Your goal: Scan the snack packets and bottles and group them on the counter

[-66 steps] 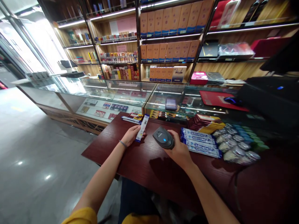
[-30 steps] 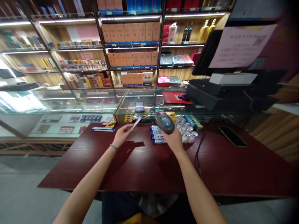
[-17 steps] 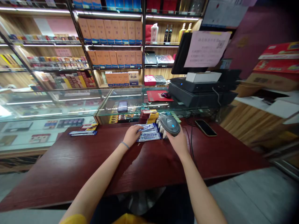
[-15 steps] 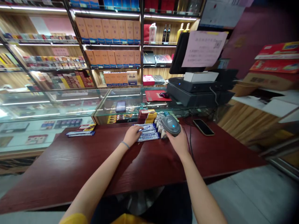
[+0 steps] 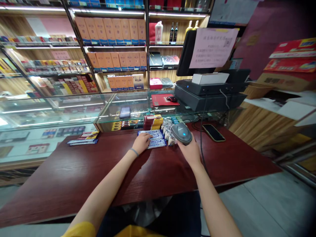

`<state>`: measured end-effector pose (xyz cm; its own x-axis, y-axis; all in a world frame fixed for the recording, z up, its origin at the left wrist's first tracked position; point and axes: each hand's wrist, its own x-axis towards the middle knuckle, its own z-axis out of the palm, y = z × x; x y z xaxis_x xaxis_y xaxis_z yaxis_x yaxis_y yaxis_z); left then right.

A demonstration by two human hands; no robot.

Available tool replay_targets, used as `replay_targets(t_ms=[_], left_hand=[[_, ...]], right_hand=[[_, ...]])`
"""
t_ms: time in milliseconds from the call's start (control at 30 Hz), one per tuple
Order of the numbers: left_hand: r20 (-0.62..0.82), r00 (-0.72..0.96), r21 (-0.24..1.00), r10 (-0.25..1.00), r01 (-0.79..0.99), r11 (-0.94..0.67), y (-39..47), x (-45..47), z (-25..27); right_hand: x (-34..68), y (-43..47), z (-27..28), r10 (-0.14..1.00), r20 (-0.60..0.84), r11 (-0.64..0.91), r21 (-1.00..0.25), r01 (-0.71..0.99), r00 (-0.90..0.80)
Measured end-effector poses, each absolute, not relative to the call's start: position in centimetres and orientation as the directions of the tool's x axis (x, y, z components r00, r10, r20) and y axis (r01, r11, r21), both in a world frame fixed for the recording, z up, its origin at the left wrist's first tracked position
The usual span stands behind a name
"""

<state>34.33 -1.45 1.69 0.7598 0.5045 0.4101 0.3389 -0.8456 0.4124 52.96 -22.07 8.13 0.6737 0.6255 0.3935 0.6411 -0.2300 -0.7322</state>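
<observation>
My right hand [image 5: 191, 151] is wrapped round the handle of a grey barcode scanner [image 5: 182, 131], which has a blue light on top. My left hand [image 5: 142, 143] rests over the left part of several blue-and-white snack packets [image 5: 158, 143], its fingers lying on them and thumb apart. Just right of those packets, partly behind the scanner, are small clear-wrapped packets [image 5: 168, 131] in rows. Behind the blue-and-white packets stands a stack of red-and-yellow packets [image 5: 153, 122].
A dark red wooden table [image 5: 81, 171] carries these things. A few packets [image 5: 84, 139] lie at its left; a phone [image 5: 213, 132] and the scanner's cable [image 5: 201, 148] lie right. Beyond are a glass counter [image 5: 133, 98], a mouse [image 5: 171, 98] and a monitor [image 5: 185, 56] with paper on it.
My left hand has shifted slightly farther over the blue-and-white packets. The scanner stays in my right hand in nearly the same place, and the view has shifted slightly.
</observation>
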Motion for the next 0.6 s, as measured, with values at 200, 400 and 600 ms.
replay_targets(t_ms=[200, 400, 600], left_hand=[[0.484, 0.698, 0.474, 0.528, 0.299, -0.828, -0.9, 33.3, 2.1], [0.547, 0.584, 0.513, 0.6, 0.333, -0.791, 0.7, 29.2, 3.1], [0.58, 0.444, 0.518, 0.683, 0.445, -0.73, 3.1, 22.1, 3.7]], right_hand=[[52.5, -21.2, 8.7, 0.621, 0.412, -0.235, -0.714, 0.659, 0.667], [51.2, -18.6, 10.0, 0.617, 0.486, -0.215, -0.653, 0.727, 0.619], [48.4, -14.7, 10.2, 0.63, 0.535, -0.174, -0.609, 0.774, 0.563]])
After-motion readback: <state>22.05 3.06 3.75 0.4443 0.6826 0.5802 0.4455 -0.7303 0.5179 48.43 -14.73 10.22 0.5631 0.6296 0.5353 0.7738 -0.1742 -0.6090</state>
